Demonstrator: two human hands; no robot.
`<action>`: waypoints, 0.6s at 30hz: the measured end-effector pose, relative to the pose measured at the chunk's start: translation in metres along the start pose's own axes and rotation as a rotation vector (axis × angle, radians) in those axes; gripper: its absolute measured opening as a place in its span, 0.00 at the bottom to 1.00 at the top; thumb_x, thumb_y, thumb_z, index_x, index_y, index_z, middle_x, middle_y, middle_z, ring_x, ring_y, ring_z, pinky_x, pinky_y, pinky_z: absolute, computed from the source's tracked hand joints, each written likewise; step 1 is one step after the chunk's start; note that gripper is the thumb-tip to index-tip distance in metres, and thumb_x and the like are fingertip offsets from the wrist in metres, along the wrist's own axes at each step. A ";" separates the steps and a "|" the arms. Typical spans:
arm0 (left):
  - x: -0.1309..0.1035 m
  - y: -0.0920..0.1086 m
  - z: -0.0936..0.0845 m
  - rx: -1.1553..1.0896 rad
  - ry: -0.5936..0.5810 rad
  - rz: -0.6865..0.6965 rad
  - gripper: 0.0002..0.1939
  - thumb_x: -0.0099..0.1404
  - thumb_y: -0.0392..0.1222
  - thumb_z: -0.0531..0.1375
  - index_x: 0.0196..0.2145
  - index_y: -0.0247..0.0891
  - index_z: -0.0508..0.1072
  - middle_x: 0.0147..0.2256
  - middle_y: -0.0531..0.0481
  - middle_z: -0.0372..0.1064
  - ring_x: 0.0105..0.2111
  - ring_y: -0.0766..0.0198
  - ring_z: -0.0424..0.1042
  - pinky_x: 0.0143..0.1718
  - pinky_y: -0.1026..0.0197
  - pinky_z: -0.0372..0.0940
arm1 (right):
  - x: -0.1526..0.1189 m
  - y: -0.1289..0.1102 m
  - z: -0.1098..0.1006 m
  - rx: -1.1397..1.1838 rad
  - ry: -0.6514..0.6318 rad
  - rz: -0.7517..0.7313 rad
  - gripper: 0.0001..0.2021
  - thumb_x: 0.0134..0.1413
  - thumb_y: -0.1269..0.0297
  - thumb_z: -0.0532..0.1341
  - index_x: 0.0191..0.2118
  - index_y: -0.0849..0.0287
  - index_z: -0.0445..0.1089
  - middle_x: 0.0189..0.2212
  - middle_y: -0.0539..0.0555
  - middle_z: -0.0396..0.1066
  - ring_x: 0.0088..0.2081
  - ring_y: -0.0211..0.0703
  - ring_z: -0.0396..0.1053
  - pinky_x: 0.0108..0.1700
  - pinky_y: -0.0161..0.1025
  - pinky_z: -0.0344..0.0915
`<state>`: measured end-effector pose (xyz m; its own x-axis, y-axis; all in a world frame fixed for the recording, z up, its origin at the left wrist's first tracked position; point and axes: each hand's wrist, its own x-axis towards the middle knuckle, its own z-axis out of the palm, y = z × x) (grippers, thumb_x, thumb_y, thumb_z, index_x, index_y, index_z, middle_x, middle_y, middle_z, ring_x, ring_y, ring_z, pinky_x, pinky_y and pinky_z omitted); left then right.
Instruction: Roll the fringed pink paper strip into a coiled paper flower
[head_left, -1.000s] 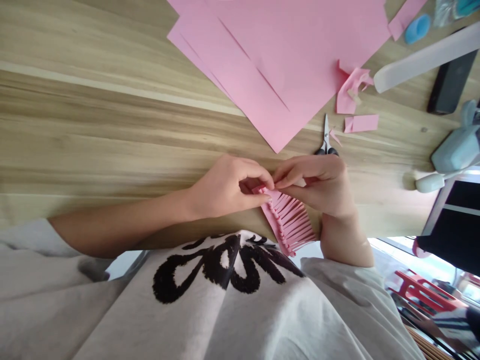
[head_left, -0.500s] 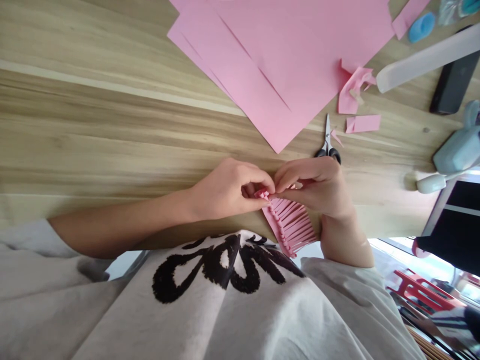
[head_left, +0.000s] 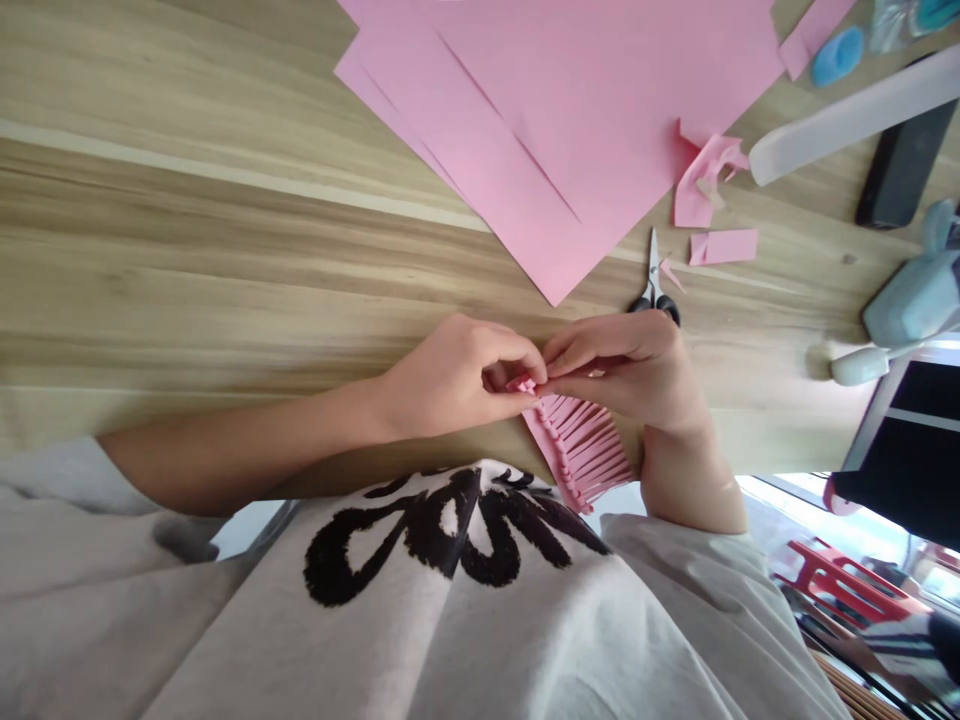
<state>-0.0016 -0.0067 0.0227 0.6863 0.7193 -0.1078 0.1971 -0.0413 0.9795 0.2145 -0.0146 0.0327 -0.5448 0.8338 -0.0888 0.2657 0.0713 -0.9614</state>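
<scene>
A pink fringed paper strip [head_left: 581, 450] hangs at the table's front edge, its narrow cuts fanned out to the right and a row of small folded loops along its left side. My left hand [head_left: 469, 380] pinches its upper end between thumb and fingers, where a small curled bit shows. My right hand [head_left: 622, 365] is closed beside it, thumb and fingertips pressed together on the strip's top end. The fingertips of both hands meet there and hide the exact spot they grip. Just beyond the right hand lie scissors [head_left: 654, 285] with black handles, partly covered by it.
Large pink paper sheets [head_left: 555, 130] lie on the wooden table [head_left: 187, 260]. To their right are crumpled pink scraps [head_left: 701, 190], a small pink rectangle [head_left: 725, 247], a blue ring-shaped object [head_left: 837, 56], a whitish strip [head_left: 847, 125], and a black box-like object [head_left: 907, 160]. A red stool [head_left: 840, 580] stands below right.
My right fingertips have shifted very slightly left and down at the strip's top end. Both hands keep their pinch; the strip hangs almost the same.
</scene>
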 end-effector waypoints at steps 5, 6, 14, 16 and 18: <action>0.000 0.000 0.000 0.003 0.001 0.004 0.02 0.59 0.32 0.66 0.32 0.33 0.79 0.29 0.51 0.78 0.26 0.72 0.73 0.29 0.70 0.67 | -0.001 -0.001 0.000 -0.030 0.014 0.034 0.04 0.51 0.63 0.71 0.29 0.55 0.78 0.30 0.52 0.79 0.30 0.39 0.75 0.28 0.35 0.66; 0.000 0.000 0.000 0.003 0.000 0.001 0.02 0.59 0.32 0.66 0.32 0.33 0.79 0.29 0.51 0.78 0.26 0.71 0.73 0.29 0.70 0.67 | -0.001 -0.001 0.000 -0.036 0.019 0.046 0.04 0.52 0.63 0.70 0.29 0.55 0.78 0.30 0.52 0.79 0.30 0.39 0.74 0.28 0.36 0.66; 0.000 0.000 0.000 0.000 0.002 0.005 0.02 0.59 0.32 0.66 0.32 0.34 0.79 0.30 0.51 0.78 0.26 0.71 0.73 0.30 0.69 0.68 | -0.003 -0.001 0.000 -0.036 0.070 0.066 0.02 0.52 0.66 0.70 0.29 0.53 0.79 0.29 0.50 0.80 0.30 0.40 0.76 0.31 0.37 0.71; 0.000 -0.001 0.000 0.001 0.000 0.004 0.02 0.59 0.32 0.66 0.32 0.34 0.78 0.29 0.51 0.78 0.26 0.71 0.73 0.30 0.69 0.68 | -0.003 -0.001 0.000 -0.031 0.080 0.068 0.03 0.51 0.64 0.70 0.29 0.53 0.79 0.30 0.51 0.80 0.30 0.41 0.76 0.29 0.37 0.71; 0.000 -0.001 0.000 -0.002 -0.002 0.005 0.01 0.59 0.32 0.66 0.31 0.34 0.78 0.29 0.51 0.78 0.26 0.71 0.73 0.30 0.69 0.68 | -0.002 0.000 0.001 -0.026 0.082 0.060 0.04 0.50 0.63 0.71 0.28 0.54 0.79 0.30 0.51 0.80 0.30 0.41 0.76 0.28 0.36 0.70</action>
<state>-0.0022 -0.0070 0.0221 0.6886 0.7178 -0.1028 0.1918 -0.0437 0.9805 0.2153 -0.0170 0.0329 -0.4610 0.8788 -0.1236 0.3170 0.0330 -0.9479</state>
